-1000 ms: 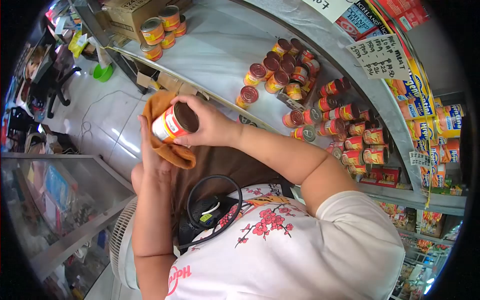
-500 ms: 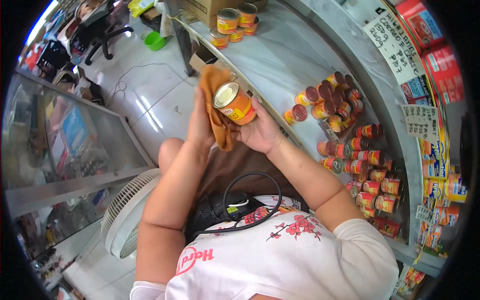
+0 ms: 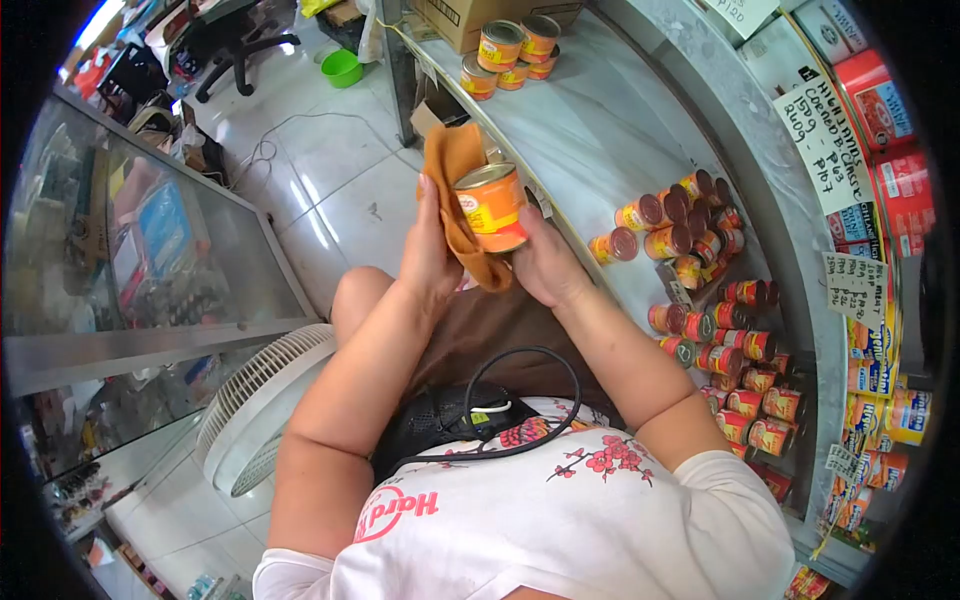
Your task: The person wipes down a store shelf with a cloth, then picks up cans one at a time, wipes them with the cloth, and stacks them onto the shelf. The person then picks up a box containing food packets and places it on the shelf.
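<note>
An orange and yellow food can (image 3: 494, 208) with a silver lid is held up in front of me, nearly upright. My right hand (image 3: 548, 260) grips the can from its right side and underneath. An orange-brown cloth (image 3: 450, 165) is pressed along the can's left side by my left hand (image 3: 430, 248), which is closed on it. Part of my left fingers is hidden behind the cloth.
To the right is a glass-topped counter with several orange cans (image 3: 503, 48) by a cardboard box (image 3: 455, 20) and stacked red cans (image 3: 665, 240). A fan (image 3: 265, 410) and glass display case (image 3: 150, 240) stand left. A green bowl (image 3: 342, 68) sits on the floor.
The can has turned, so its side label shows more and its lid less. Both hands, cloth and can appear slightly further right as the view shifted.
</note>
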Tool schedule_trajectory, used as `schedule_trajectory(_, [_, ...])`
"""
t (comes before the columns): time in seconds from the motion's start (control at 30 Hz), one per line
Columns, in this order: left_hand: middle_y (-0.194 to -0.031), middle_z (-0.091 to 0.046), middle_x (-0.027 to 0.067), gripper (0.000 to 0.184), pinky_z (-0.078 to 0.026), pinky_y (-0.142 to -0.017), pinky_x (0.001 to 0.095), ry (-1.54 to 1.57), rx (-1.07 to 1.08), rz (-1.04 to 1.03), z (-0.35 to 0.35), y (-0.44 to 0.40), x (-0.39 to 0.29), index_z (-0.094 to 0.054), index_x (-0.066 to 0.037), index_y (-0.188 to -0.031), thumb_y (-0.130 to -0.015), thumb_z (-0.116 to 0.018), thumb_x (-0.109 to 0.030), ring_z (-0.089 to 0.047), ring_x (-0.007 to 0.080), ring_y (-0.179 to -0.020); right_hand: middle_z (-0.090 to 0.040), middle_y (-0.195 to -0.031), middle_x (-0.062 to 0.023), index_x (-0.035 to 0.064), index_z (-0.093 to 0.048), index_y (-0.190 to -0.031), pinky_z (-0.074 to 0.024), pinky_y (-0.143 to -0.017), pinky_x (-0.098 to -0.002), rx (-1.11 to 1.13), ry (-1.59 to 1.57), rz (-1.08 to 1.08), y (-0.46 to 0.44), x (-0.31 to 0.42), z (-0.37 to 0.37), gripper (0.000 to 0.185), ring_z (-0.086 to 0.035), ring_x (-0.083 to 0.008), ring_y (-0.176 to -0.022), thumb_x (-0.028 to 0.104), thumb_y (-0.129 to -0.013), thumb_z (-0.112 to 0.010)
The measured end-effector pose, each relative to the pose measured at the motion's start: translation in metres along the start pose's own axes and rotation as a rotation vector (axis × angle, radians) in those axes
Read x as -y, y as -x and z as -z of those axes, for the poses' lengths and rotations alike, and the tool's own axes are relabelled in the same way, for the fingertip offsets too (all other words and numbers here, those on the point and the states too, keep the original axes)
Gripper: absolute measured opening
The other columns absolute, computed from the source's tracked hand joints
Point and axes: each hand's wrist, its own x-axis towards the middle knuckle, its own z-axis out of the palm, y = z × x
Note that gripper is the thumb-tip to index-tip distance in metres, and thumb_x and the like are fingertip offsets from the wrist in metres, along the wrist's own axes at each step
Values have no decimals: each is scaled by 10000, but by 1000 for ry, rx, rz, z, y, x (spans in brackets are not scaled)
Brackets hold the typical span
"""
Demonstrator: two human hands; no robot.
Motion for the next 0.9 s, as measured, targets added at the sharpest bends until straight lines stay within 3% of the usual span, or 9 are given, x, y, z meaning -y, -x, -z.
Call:
schedule_trajectory(0.1, [-1244,-537,132,635,-445,-961,430,37,-3,62,9,0,5,-452,-80,-1289,-916,-360,-586,-546,280,-1118,-399,-1353,-167,51,-329,-1384,-335,-1030,-374,58,1281,424,-3,5,19,647,-402,-298,-1248,342,-874,-602])
schedule_trajectory(0.2, [-1224,-550,132,585,-454,-945,422,-16,-82,-3,15,1,2,-453,-58,-1281,-935,-395,-526,-558,274,-1097,-351,-1377,-224,-8,-232,-1407,-320,-1047,-370,91,1292,355,-4,18,-2,831,-364,-334,-1286,274,-782,-701])
schedule_trajectory(0.3, [-1225,-540,126,533,-476,-907,403,-442,-135,-168,28,-5,-1,-443,-29,-1276,-949,-439,-450,-559,251,-1087,-403,-1338,-212,-24,-257,-1381,-345,-1029,-368,29,1054,244,-14,7,4,849,-409,-303,-1254,245,-739,-741])
schedule_trajectory(0.33, [-1118,-585,100,471,-517,-791,329,-488,-171,-215,23,-1,-4,-469,-32,-1238,-931,-523,-386,-605,191,-961,-433,-1312,-190,-20,-283,-1370,-358,-1018,-360,2,1116,257,-13,12,-8,815,-441,-277,-1222,211,-741,-746])
schedule_trajectory(0.43, [-1132,-576,107,478,-513,-818,368,-195,-145,-254,21,1,-16,-460,-18,-1239,-952,-466,-400,-597,229,-992,-523,-1212,-175,-17,-385,-1279,-392,-979,-359,-19,1164,356,-27,26,-13,704,-505,-251,-1149,260,-746,-752])
schedule_trajectory(0.5, [-1086,-588,112,488,-515,-800,366,-201,-165,-251,33,5,-27,-476,-25,-1217,-944,-464,-430,-604,238,-951,-547,-1177,-152,-12,-413,-1245,-408,-956,-352,-111,966,372,-52,46,-13,679,-519,-224,-1118,253,-731,-769])
schedule_trajectory(0.63, [-1040,-598,129,570,-529,-687,351,-249,-177,-104,104,-2,-23,-483,-32,-1200,-904,-482,-519,-610,243,-845,-567,-1140,-139,-9,-430,-1202,-451,-896,-365,-398,1051,838,-142,103,13,713,-563,-226,-1031,279,-672,-811])
schedule_trajectory(0.7, [-1018,-605,131,585,-531,-646,354,-192,-182,9,125,0,-19,-487,-42,-1199,-891,-490,-539,-612,252,-795,-562,-1125,-130,-4,-466,-1188,-456,-872,-332,-492,1185,817,-190,140,26,674,-557,-189,-1007,261,-673,-809])
schedule_trajectory(0.9, [-991,-608,128,534,-532,-622,369,-155,-188,10,128,-14,-21,-484,-76,-1205,-919,-442,-524,-623,256,-787,-638,-1012,-122,-3,-564,-1069,-487,-826,-339,-546,1313,771,-247,176,24,547,-620,-217,-931,214,-631,-810])
